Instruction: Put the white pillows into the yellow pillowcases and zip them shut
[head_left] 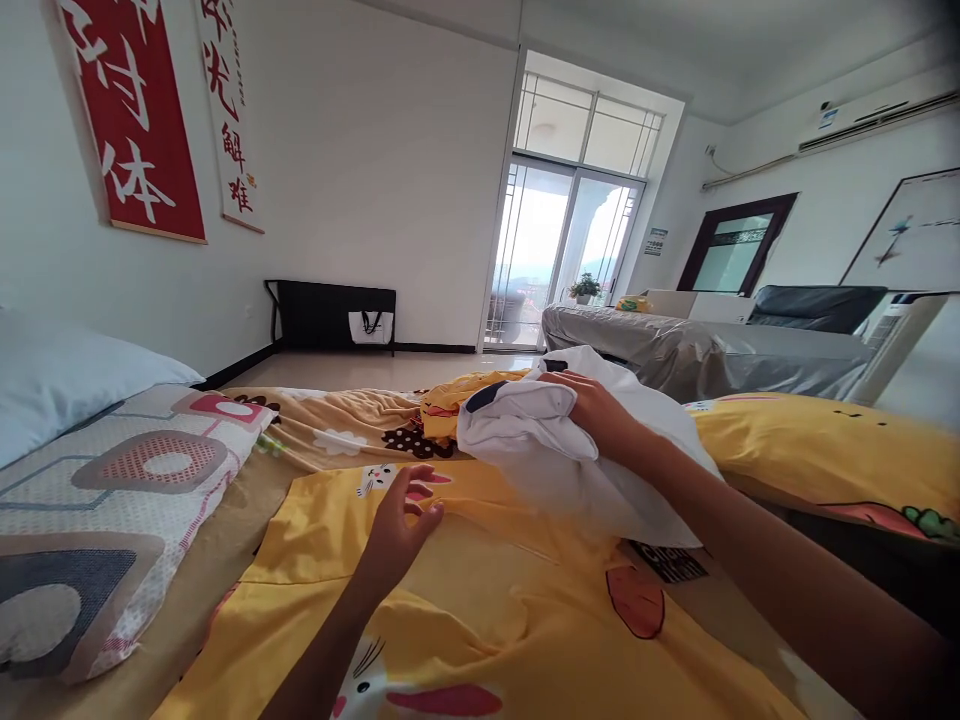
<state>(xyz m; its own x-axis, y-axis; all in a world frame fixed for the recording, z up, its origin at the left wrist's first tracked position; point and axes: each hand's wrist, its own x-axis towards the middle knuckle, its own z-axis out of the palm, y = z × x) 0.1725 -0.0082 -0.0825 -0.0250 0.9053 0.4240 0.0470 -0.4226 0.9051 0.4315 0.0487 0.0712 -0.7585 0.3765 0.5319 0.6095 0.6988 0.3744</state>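
Note:
A bunched white cloth [525,415] with dark patches is gripped in my right hand [592,405]; its lower part hangs blurred over the bed, and I cannot tell what kind of item it is. My left hand [405,520] is open, fingers apart and holding nothing, just above a yellow bedding cover [480,560] with rabbit and carrot prints. That cover lies spread and slightly wrinkled across the bed. Behind the white cloth sits a crumpled yellow fabric [442,405].
A patterned pillow [157,465] and a pale blue pillow [82,370] lie at the left. To the right is a yellow pillow [840,440]. A brown patterned blanket [330,420] edges the far side. Beyond stand plastic-covered furniture [675,340] and a black folded frame [315,315].

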